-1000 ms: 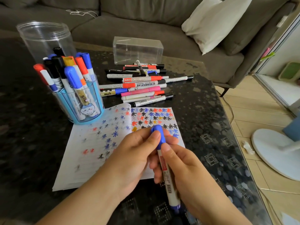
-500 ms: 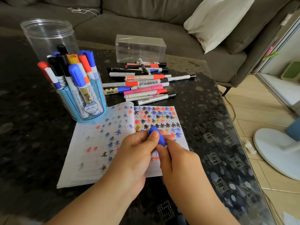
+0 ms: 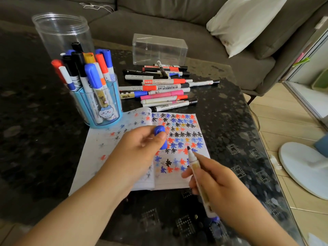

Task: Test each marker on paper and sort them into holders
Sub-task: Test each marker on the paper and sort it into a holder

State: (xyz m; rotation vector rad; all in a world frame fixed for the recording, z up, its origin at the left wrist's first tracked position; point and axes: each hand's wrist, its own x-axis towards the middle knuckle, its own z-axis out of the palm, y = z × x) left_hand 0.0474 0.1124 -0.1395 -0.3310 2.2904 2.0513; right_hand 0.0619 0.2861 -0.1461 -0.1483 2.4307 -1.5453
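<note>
we're seeing loose markers [image 3: 165, 89] beyond notebook [image 3: 177, 180] | right hand [image 3: 223, 192] gripping marker [image 3: 197, 174], tip pointing away | left hand [image 3: 138, 153] pinching blue cap [image 3: 160, 134]

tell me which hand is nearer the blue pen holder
Left. The left hand, gripping the blue cap, sits just below the blue pen holder; the right hand is farther, lower right.

— From my feed I see a blue cap [image 3: 160, 134] at centre frame, and the paper [image 3: 179, 178] white with rows of black, blue, orange-red and yellow asterisks.

— And upper left?

— A light blue holder [image 3: 113, 96] with a white cartoon sticker. The table [image 3: 229, 110] is black, speckled grey; the pillow [image 3: 245, 22], upper right, cream on a grey sofa [image 3: 142, 20].
</note>
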